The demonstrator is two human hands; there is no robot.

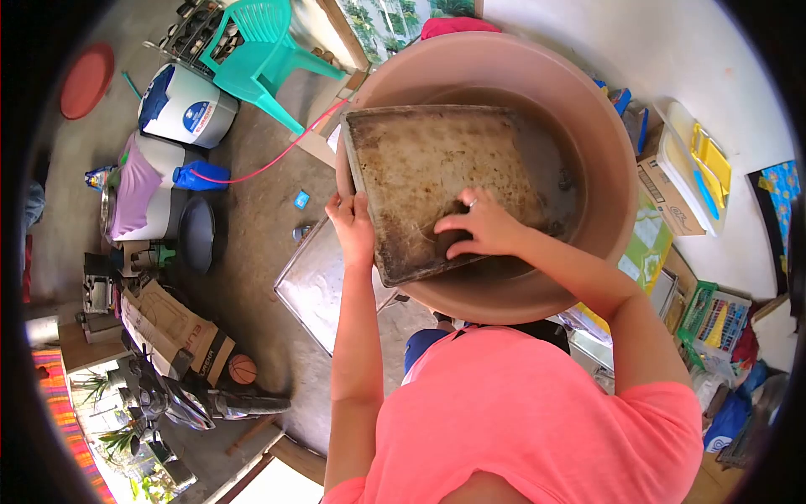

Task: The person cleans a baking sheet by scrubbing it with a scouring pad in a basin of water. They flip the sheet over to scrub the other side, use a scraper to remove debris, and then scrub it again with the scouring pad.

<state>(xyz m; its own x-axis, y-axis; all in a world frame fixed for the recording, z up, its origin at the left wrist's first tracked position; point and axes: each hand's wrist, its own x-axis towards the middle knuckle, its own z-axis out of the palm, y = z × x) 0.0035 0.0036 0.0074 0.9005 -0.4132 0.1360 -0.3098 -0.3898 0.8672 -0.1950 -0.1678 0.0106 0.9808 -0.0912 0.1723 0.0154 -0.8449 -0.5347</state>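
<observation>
A stained, brownish rectangular tray [445, 168] lies tilted over a large pinkish-brown basin [600, 244], with dark water [550, 143] inside. My left hand [351, 223] grips the tray's left edge, its fingers curled over the rim. Over the lower right part of the tray is my right hand [483, 227], a ring on one finger. Its fingers curve round a small dark object [445, 244] pressed against the tray surface; the hand partly hides it.
A shiny metal tray [323, 281] lies on the floor left of the basin. Further left are a green chair [260, 63], white drums [189, 109], a dark pan [196, 235] and a motorcycle [180, 403]. Boxes [667, 197] and baskets [718, 319] stand at the right.
</observation>
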